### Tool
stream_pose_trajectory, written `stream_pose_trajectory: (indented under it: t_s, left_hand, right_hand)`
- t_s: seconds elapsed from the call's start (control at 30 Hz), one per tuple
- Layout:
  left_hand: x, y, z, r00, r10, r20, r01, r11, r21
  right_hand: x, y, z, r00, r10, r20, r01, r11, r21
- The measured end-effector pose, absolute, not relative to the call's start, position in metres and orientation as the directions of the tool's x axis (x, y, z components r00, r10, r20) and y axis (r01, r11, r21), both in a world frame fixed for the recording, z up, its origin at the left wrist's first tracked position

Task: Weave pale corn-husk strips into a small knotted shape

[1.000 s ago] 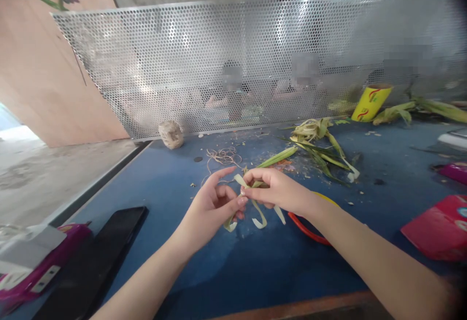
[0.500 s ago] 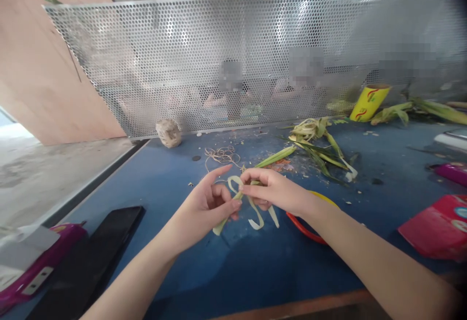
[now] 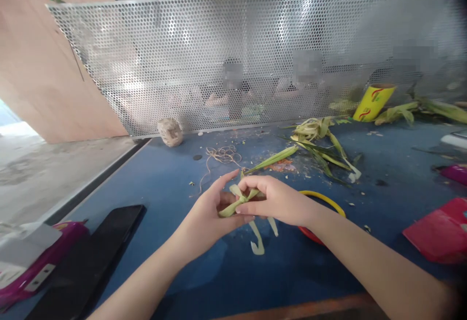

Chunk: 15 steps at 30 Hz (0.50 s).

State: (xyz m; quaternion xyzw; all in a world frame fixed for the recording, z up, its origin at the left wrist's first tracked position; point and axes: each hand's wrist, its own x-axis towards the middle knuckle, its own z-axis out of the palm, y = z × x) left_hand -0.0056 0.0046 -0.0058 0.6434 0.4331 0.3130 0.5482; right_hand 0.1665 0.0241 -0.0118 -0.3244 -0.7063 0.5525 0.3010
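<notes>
Over the blue table [image 3: 164, 184] my two hands meet on a pale green leaf strip [image 3: 237, 204]. My left hand [image 3: 209, 215] pinches the folded part from below, index finger stretched out. My right hand [image 3: 277, 201] grips the same strip from the right with closed fingers. Two loose ends of the strip [image 3: 259, 240] hang down under my hands, just above the table.
A black phone [image 3: 98, 252] and a magenta and white box [image 3: 25, 266] lie at the left. Scissors with yellow and red handles [image 3: 324, 203] sit behind my right wrist. Leaf scraps [image 3: 321, 150], twine [image 3: 222, 154], a twine ball [image 3: 170, 132], a yellow cup [image 3: 375, 101] and a perforated metal screen [image 3: 237, 57] stand farther back. People sit behind the screen.
My hands have closed together and drawn nearer to me. The strip's loop has been pulled flatter between my fingers, and its loose ends hang lower.
</notes>
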Motion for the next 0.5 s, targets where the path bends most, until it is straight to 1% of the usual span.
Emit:
stream_pose_trajectory:
  t_s: [0.1, 0.27, 0.4, 0.5]
  left_hand:
    - [-0.0071, 0.0043, -0.0040, 0.433, 0.899, -0.065, 0.210, -0.030, 0.977]
    - [-0.0097, 0.0031, -0.0018, 0.464, 0.879, -0.111, 0.205, 0.015, 0.979]
    - [-0.0086, 0.0037, -0.0030, 0.443, 0.884, -0.148, 0.264, 0.029, 0.964]
    - [-0.0072, 0.0045, -0.0063, 0.449, 0.888, -0.099, 0.261, -0.024, 0.965]
  right_hand:
    - [0.1671, 0.0247, -0.0121, -0.605, 0.794, 0.064, 0.103, 0.157, -0.982]
    - [0.1667, 0.0249, -0.0133, -0.621, 0.782, 0.048, 0.095, 0.137, -0.986]
    - [0.1672, 0.0275, -0.0158, -0.625, 0.778, 0.061, 0.079, 0.140, -0.987]
    - [0.1693, 0.0295, -0.0162, -0.619, 0.785, 0.015, 0.051, 0.060, -0.997]
